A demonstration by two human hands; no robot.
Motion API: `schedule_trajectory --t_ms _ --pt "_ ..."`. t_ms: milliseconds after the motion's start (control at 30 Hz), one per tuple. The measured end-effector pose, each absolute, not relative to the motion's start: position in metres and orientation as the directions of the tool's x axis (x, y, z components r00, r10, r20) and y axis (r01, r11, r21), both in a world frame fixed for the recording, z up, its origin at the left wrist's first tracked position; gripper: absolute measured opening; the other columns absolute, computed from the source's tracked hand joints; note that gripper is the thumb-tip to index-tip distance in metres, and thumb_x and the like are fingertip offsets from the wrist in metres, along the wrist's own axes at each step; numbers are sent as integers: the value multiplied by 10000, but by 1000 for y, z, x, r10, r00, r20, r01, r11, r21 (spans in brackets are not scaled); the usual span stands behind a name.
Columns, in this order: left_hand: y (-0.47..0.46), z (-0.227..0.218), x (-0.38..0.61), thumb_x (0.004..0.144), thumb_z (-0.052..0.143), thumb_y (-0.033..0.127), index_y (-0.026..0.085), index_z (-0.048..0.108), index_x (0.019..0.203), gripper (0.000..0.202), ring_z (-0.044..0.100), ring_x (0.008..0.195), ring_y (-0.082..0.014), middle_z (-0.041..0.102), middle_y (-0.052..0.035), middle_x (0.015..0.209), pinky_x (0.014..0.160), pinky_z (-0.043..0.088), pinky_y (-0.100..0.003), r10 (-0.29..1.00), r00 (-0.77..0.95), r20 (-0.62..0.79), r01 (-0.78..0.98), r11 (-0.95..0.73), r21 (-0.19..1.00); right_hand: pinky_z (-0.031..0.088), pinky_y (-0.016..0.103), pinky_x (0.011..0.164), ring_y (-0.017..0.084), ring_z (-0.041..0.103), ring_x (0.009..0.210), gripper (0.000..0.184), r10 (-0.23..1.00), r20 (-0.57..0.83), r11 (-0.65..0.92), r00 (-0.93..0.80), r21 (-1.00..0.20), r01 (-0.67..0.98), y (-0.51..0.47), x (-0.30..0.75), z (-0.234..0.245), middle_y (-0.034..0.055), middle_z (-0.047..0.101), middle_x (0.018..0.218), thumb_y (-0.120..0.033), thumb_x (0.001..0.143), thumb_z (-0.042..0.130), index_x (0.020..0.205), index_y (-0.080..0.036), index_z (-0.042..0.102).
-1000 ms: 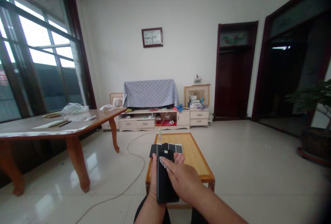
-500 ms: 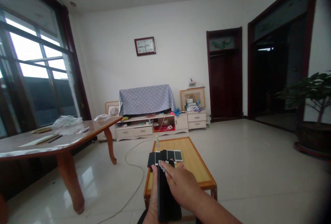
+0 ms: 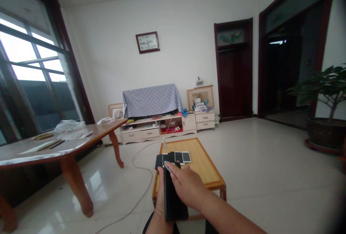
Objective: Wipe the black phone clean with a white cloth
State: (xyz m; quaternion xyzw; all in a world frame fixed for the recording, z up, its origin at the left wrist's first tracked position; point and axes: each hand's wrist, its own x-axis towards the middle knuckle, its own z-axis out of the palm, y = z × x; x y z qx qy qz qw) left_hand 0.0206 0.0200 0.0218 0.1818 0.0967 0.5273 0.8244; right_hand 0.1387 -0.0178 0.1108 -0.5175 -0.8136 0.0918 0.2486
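A black phone [image 3: 174,198] sits gripped in the left hand [image 3: 161,189], fingers curled round its edge – the right hand [image 3: 186,187], open, touches the phone's far end. Just beyond, a row of dark phones [image 3: 173,158] lies on the wooden table [image 3: 201,165], with a small bottle [image 3: 164,143] near its far edge.

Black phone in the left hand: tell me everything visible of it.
The black rectangular phone is a flat slab with a matte-looking dark face; whether that is screen or back cannot be told. It lies lengthwise in the left hand, held above a low wooden table, far end pointing forward. The fingertips of the right hand touch that far end.
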Motion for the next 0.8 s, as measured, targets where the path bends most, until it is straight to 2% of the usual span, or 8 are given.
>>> schedule_trajectory --t_ms 200,333,467,667,800 --pt "22 20 -5 845 399 835 203 574 1384 848 386 1464 -299 524 -152 1501 1252 231 -450 900 385 205 -878 288 383 505 329 747 285 726 992 445 820 286 572 -495 -414 709 -46 135 83 84 716 1229 -377 1018 377 1451 -431 467" --pt "21 19 -4 894 322 801 182 497 1454 852 342 1490 -278 490 -157 1524 1277 112 -476 843 442 306 -864 307 399 499 324 776 267 724 1001 463 874 269 485 -406 -417 768 -24 140 91 97 724 1210 -355 1024 369 1478 -385 460" --pt "19 24 -3 939 324 718 153 470 1469 788 337 1493 -272 513 -168 1503 1273 138 -482 876 388 285 -876 254 411 493 320 817 250 723 1008 471 888 301 452 -346 -437 778 -16 141 96 96 743 1166 -324 1020 373 1479 -343 477" --pt "15 26 -11 917 352 722 220 477 1459 749 333 1496 -265 462 -139 1550 1260 176 -486 887 362 287 -887 233 400 500 302 776 257 728 1006 470 841 305 541 -448 -432 722 -43 135 85 89 728 1218 -338 991 436 1455 -365 508" --pt "14 25 -2 928 364 686 182 481 1461 743 343 1491 -286 518 -152 1504 1257 179 -517 892 357 277 -884 226 409 491 285 785 233 730 989 434 869 336 486 -363 -442 754 -20 139 100 75 754 1147 -332 1016 406 1424 -364 551"
